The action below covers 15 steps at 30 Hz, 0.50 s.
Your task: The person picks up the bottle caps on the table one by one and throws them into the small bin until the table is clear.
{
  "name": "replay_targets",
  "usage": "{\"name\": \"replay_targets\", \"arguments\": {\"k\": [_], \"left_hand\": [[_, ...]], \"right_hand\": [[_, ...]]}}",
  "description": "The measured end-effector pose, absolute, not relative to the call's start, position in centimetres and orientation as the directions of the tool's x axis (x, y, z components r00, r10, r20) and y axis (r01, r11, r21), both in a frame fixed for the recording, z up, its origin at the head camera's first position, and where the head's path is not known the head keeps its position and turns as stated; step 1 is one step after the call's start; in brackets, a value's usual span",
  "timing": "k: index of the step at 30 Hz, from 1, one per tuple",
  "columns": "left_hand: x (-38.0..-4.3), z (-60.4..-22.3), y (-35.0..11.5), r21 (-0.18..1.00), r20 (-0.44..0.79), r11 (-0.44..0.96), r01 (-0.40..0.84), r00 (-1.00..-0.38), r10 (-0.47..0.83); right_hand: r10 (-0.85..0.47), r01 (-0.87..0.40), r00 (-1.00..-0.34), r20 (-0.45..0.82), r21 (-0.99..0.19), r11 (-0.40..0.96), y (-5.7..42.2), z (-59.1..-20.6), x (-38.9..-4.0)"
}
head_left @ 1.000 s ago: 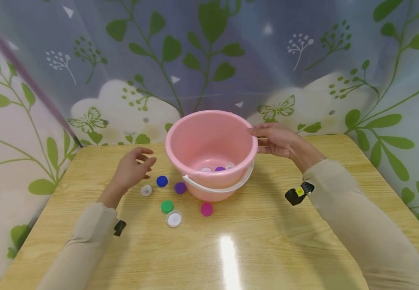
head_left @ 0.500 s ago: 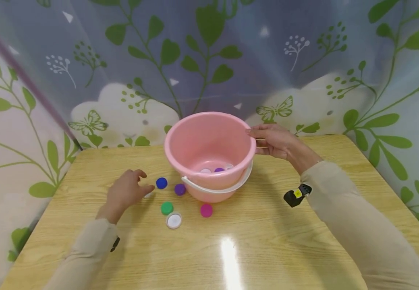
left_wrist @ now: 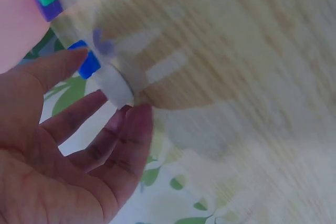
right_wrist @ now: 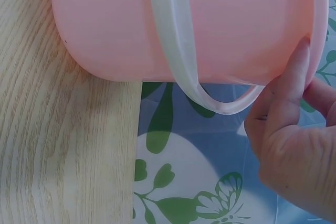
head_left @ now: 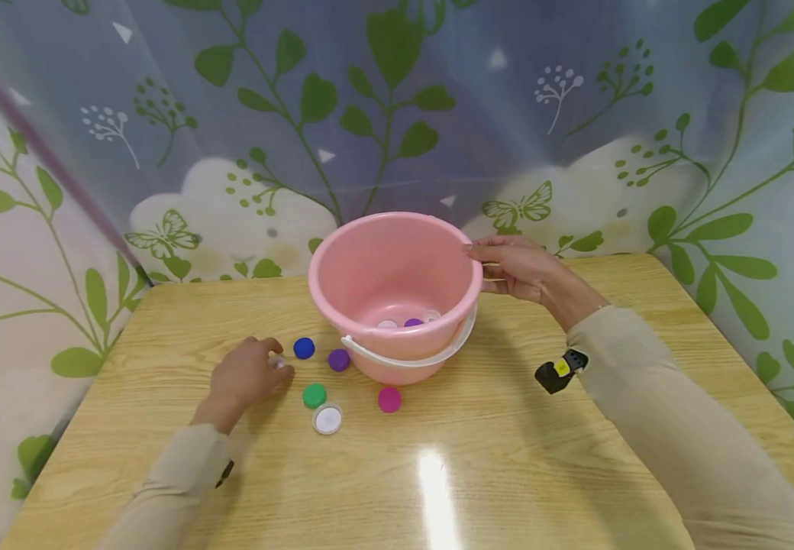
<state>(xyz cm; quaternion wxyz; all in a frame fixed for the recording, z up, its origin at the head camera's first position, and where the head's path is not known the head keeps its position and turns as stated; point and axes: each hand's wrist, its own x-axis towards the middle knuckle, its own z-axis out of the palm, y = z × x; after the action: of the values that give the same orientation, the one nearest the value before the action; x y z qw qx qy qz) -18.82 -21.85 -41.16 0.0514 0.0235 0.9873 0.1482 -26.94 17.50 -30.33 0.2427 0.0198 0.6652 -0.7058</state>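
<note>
A pink bucket [head_left: 397, 344] with a white handle [head_left: 417, 359] stands upright on the table. My right hand [head_left: 517, 269] grips its rim on the right side, thumb and fingers on opposite sides of the wall. My left hand [head_left: 247, 376] is low over the table at left, its thumb and fingers spread around a small white bottle cap [left_wrist: 115, 86]. In the left wrist view fingertips are at the cap's edge, while the thumb looks apart from it. Beside that hand lie a blue cap [head_left: 304, 348], a purple cap [head_left: 338, 360] and a green cap [head_left: 314, 396].
A larger white cap [head_left: 327, 419] and a magenta cap [head_left: 389, 399] lie in front of the bucket. Several caps, including a purple one [head_left: 414, 323], are inside it. The wooden table [head_left: 507, 466] ends at a patterned curtain [head_left: 397, 114] behind.
My left hand has moved down and toward me to the white cap, its fingers coming around it. The right hand stays on the bucket's rim, and the bucket stands in place.
</note>
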Motion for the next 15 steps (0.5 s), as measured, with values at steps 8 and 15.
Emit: {"name": "replay_targets", "arguments": {"k": [8,15], "left_hand": [[-19.19,-41.62,-21.57,0.243,-0.035,0.966,0.093,-0.994,0.104],[-19.00,-41.49,-21.25,0.225,-0.028,0.971,0.084,-0.995,0.093]], "right_hand": [[-0.304,0.367,-0.886,-0.350,-0.930,0.002,17.49,-30.32,-26.91],[-0.316,0.374,-0.881,-0.353,-0.928,-0.007,17.46,-30.45,-26.84]]}}
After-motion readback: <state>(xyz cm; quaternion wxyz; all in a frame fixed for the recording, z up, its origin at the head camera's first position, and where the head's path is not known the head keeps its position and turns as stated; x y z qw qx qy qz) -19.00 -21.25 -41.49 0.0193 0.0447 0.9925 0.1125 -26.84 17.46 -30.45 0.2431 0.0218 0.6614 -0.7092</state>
